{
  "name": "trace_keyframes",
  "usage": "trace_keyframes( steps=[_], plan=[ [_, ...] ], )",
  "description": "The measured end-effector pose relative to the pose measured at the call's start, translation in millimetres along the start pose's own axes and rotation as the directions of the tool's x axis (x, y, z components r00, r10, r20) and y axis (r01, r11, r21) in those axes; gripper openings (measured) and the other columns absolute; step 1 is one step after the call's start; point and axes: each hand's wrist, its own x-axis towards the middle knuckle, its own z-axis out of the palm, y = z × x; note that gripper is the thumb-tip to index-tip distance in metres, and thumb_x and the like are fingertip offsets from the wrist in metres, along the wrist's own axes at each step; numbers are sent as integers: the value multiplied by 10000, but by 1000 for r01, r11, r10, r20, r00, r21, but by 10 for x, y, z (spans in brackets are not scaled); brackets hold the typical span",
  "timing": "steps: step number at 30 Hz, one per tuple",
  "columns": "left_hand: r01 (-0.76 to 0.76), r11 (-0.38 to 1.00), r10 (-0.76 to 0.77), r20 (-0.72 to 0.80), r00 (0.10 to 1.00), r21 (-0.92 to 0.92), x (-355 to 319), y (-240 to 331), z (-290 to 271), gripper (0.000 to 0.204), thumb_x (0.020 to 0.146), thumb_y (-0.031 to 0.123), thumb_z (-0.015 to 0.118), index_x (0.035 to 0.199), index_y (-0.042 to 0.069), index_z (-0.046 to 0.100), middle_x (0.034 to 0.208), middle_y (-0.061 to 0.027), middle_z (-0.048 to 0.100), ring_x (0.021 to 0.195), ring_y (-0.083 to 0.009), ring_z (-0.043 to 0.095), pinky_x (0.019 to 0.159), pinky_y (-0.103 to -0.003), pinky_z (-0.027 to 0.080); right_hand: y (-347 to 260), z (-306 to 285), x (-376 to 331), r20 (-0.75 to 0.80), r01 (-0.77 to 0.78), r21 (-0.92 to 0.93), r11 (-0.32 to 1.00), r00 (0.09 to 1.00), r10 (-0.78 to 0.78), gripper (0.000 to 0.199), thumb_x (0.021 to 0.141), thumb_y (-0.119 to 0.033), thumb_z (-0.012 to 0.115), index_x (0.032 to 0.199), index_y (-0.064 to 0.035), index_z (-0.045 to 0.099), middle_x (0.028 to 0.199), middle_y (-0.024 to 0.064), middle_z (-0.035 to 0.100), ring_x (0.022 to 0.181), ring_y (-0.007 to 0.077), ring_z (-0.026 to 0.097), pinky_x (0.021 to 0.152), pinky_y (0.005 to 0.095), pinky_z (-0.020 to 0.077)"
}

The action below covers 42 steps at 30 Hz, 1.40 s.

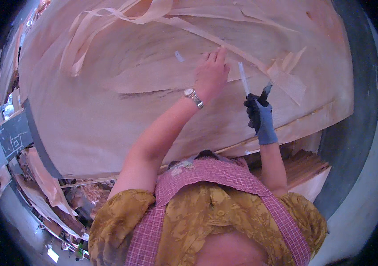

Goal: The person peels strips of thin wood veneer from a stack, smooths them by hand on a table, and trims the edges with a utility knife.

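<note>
1. The right hand (260, 115) wears a blue glove with black fingers. The fingers are curled in, and they hold a dark tool (267, 90). It may be a knife or a scraper, but it is too small here to be sure.
2. A thin white strip (243, 76) sticks up from the same fingers. It points away from the person, a little to the left.
3. The left hand (212, 73) is bare and holds nothing. It is spread low over the wood, with its fingers stretched forward. The fingertips are right by a long, thin veneer strip (200, 32). A silver watch (190, 93) is on that wrist.
4. Under both hands is a big, pale wood veneer sheet (87, 128). It covers most of the table, and its near edge runs along in front of the person.
5. A torn veneer piece (290, 84) lies on the big sheet, past the dark tool and to its right.
6. A small white label (179, 56) lies to the left of the left hand.
7. Farther off, a curly veneer ribbon (80, 48) loops over the sheet on the left.
8. The person wears a pink checked apron (206, 173) over a mustard shirt (120, 217).
9. Low on the right, beside the apron, is a stack of veneer (306, 170).
</note>
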Motion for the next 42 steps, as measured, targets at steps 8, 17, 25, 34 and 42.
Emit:
trace_keyframes(
  steps=[8, 17, 25, 34, 42],
  plan=[
    [-520, 835, 455, 306, 836, 181, -343, -89, 426, 613, 823, 329, 618, 1383, 158, 434, 1479, -58, 366, 1308, -267, 383, 1039, -488, 326, 58, 13, 79, -18, -36, -42, 998, 999, 35, 174, 900, -218, 631, 969, -59, 652, 738, 53, 655, 507, 96, 530, 434, 234, 393],
    [-423, 898, 358, 359, 862, 120, -289, -48, 390, 649, 793, 378, 655, 1377, 187, 444, 1460, -54, 394, 1350, -271, 333, 1093, -497, 266, -212, -634, 415, 66, 311, -808, 500, 891, -449, 137, 938, -176, 562, 1012, -85, 634, 760, 29, 642, 621, 97, 574, 495, 263, 435],
    [-259, 964, 264, 136, 955, -58, -939, -398, 48, 351, 762, 207, 679, 1094, 135, 591, 1127, -70, 592, 1065, -265, 531, 926, -431, 398, -428, 817, 407, 419, 529, -166, 832, 802, -426, 315, 900, -130, 645, 1197, -44, 580, 960, 80, 688, 818, 138, 658, 614, 238, 509],
    [446, 895, -421, -317, 850, 6, -2069, -824, -701, 201, 782, 151, 647, 977, 123, 611, 923, -79, 617, 891, -294, 568, 782, -411, 428, -128, 2356, 324, 857, 908, -415, 48, 408, -316, 424, 769, -289, 763, 1093, -84, 582, 1036, 130, 652, 914, 325, 638, 768, 383, 519],
    [503, 858, -489, -467, 737, -105, -1916, -1147, -819, 229, 802, 160, 642, 1018, 96, 600, 963, -80, 612, 903, -274, 574, 801, -382, 447, -176, 2400, 658, 830, 802, -264, 536, 472, -297, 393, 752, -149, 805, 1053, 1, 601, 939, 37, 674, 887, 112, 593, 818, 268, 480]
  ],
)
